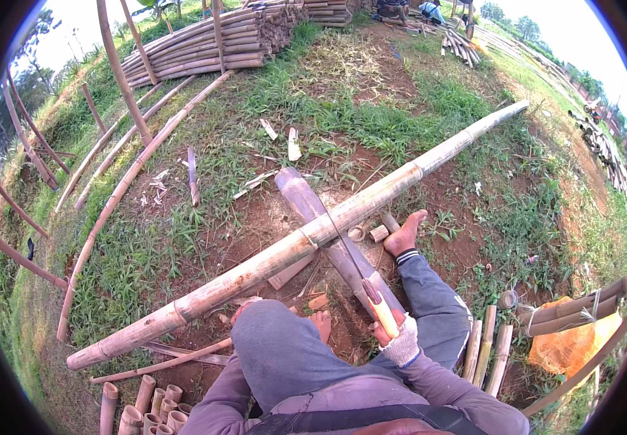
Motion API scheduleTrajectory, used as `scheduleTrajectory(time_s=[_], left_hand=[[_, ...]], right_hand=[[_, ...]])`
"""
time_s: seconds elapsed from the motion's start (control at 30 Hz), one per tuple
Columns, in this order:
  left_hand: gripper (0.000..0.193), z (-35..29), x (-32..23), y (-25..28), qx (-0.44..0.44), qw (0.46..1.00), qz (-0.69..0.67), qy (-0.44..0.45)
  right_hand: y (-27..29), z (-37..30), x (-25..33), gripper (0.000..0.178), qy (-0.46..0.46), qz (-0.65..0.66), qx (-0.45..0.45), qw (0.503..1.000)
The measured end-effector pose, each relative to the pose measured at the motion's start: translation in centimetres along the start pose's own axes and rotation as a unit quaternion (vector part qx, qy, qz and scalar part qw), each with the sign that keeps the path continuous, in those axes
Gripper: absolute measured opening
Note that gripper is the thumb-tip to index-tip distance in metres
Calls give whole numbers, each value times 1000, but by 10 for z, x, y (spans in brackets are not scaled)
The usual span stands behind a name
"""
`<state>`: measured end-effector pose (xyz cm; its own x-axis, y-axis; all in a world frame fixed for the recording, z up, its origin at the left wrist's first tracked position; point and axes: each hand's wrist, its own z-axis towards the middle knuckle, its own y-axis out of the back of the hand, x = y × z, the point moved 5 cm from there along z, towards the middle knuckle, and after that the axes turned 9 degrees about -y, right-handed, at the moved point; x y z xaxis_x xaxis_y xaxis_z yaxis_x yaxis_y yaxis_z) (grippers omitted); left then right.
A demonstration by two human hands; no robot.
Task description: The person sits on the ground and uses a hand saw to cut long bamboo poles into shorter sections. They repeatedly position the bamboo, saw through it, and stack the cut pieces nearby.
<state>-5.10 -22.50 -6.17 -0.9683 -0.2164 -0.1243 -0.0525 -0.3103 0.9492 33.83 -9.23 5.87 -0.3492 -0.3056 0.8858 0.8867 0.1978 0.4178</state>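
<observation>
A long, pale bamboo pole (241,274) lies diagonally across a flat wooden plank (300,194) on the ground. My right hand (399,341), in a white knitted glove with bare fingers, is wrapped round the light wooden handle of a handsaw (383,316). The saw's thin dark blade lies across the pole over the plank. Behind my bent left knee, my left hand (244,307) shows only in part, by the pole's near side; its fingers are mostly hidden. My bare right foot (405,232) rests beside short bamboo offcuts (379,233).
Several cut bamboo pieces (131,419) stand upright at lower left; more lengths (485,344) lie at lower right by an orange sack (571,341). A large bamboo stack (197,51) rises behind. Bamboo strips (129,177) lean at left. People (393,9) sit far off.
</observation>
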Motion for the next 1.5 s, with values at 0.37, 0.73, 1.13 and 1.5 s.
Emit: scheduleTrajectory(time_s=[0.37,0.73,1.13,1.5], left_hand=[[126,72,103,36,290,949,56,111],[109,109,81,19,281,957,-19,69],[103,138,25,18,255,965,-6,65],[99,140,26,17,285,953,11,99]], right_hand=[[0,-2,-11,24,-28,-4,-37,999],[1,14,-8,23,-53,1,-38,998],[-17,54,19,25,-84,65,33,994],[-60,66,-8,49,-133,200,96,966]])
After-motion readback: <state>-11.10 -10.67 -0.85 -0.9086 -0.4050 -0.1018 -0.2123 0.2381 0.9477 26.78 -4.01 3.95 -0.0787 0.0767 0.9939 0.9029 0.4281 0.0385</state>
